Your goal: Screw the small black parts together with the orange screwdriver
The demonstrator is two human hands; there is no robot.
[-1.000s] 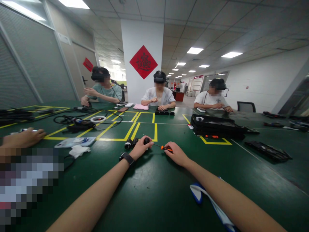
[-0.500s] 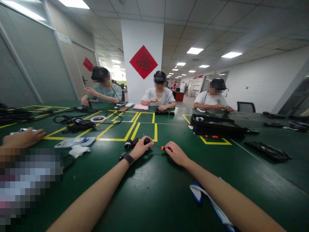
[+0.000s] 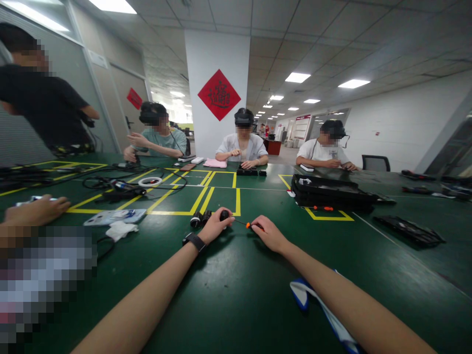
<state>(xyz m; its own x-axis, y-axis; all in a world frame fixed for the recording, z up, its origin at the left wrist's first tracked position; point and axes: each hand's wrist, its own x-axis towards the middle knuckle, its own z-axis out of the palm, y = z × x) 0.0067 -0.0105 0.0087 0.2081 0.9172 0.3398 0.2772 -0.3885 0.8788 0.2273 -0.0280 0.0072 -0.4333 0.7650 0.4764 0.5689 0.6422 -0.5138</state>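
My left hand (image 3: 217,225), with a dark watch (image 3: 194,241) on its wrist, is closed on a small black round part (image 3: 224,215) over the green table (image 3: 228,295). My right hand (image 3: 270,233) grips the handle of an orange and black screwdriver (image 3: 249,225). The screwdriver lies nearly level, its thin shaft pointing left to the black part; whether the tip touches it is too small to tell. Beside my left hand, on its left, stand a couple of black cylindrical parts (image 3: 196,220).
Black trays (image 3: 332,191) and a flat black part (image 3: 409,231) lie at right. Blue-white fabric (image 3: 300,295) is near my right forearm. Left are cables (image 3: 121,189), a clear bag (image 3: 110,217), white tissue (image 3: 121,230) and another person's hand (image 3: 37,210). Three people sit opposite.
A person in black has come into view at the far left. My hands have hardly moved; the orange collar of the screwdriver sits very slightly further left.
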